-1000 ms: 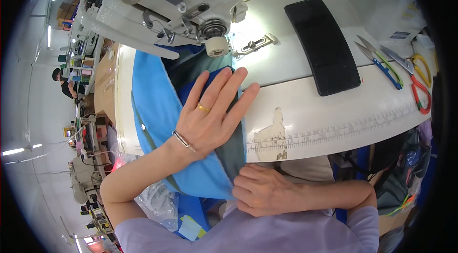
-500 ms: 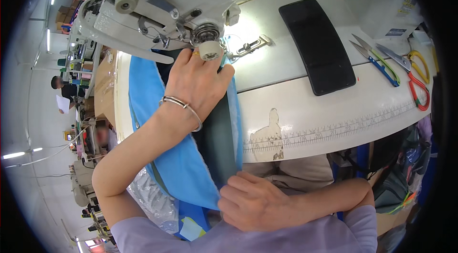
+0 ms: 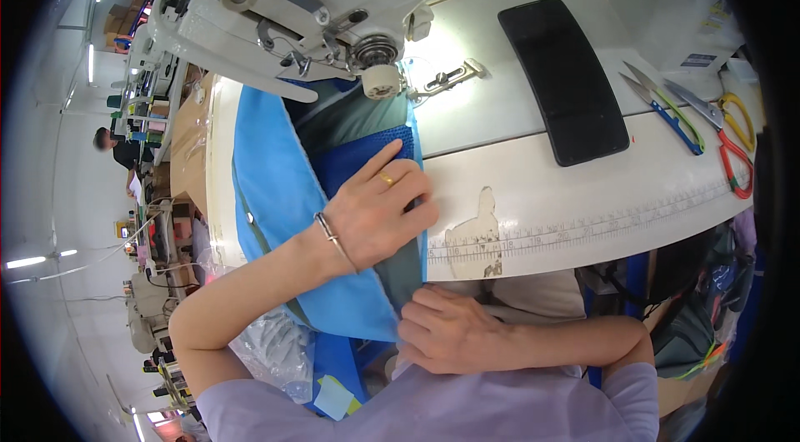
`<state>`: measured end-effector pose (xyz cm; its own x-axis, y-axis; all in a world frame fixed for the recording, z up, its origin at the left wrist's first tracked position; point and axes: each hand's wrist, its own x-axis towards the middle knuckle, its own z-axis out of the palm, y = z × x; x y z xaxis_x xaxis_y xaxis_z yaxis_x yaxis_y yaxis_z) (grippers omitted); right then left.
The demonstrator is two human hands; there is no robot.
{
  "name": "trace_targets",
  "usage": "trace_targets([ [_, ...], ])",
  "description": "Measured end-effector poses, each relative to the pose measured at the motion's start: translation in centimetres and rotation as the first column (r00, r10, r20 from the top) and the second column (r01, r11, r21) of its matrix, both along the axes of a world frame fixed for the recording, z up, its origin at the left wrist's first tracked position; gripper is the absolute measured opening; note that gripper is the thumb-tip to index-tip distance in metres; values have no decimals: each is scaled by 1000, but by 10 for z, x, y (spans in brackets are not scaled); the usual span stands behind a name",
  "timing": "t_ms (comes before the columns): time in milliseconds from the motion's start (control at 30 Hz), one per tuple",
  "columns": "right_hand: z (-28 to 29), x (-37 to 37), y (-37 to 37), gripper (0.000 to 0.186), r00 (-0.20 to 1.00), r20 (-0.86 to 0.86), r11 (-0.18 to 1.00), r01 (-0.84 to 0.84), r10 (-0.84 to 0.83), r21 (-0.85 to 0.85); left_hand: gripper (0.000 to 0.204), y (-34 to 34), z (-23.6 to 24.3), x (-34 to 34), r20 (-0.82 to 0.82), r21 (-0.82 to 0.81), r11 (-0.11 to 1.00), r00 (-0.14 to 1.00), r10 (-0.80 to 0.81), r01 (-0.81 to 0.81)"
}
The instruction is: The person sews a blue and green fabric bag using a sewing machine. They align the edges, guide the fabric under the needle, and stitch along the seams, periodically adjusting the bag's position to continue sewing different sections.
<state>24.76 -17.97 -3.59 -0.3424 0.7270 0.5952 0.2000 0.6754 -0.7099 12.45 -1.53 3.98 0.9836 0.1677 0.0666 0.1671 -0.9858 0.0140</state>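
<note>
I see my left hand lying on the blue fabric, fingers curled and pressing it flat against the white tabletop; it grips nothing, it only weighs the cloth down. A gold ring sits on one finger and a thin bracelet crosses the wrist. My right hand is lower, at the near edge of the tabletop, its fingertips pinched on the bottom corner of the same blue fabric, where a grey-green panel shows beside the blue. The two hands are apart, one above the other along the cloth.

The fabric runs up from my lap, across the tabletop, and under the head of the industrial sewing machine, ending near the presser foot. A patch of darker blue mesh lies just beyond my left fingers.

To the right, well clear of the work, a black pad rests on the tabletop. Beyond it are thread snips with blue and green handles, and red-handled scissors near the rim. A printed ruler strip runs along the tabletop's front edge, beside a worn patch in the surface.
</note>
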Motion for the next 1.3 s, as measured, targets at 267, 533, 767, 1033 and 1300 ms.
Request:
trace_targets([
  [267,0,3,2,19,1000,17,1000,-14,14,7,61,-23,-9,-12,199,-50,936,915,350,-348],
  [533,4,3,6,21,999,27,1000,-26,26,-10,47,-16,-8,-15,155,-18,917,905,397,-399],
  [767,6,4,12,22,998,-4,997,-62,62,-51,38,-11,-21,-2,244,-42,915,884,398,-401],
  [1033,10,1,11,22,998,8,992,-68,70,-104,46,-10,-25,-8,276,-164,903,860,430,-398],
  [1300,24,-3,12,22,994,53,983,-90,99,-162,54,-3,-28,-12,247,-132,923,890,383,-360],
])
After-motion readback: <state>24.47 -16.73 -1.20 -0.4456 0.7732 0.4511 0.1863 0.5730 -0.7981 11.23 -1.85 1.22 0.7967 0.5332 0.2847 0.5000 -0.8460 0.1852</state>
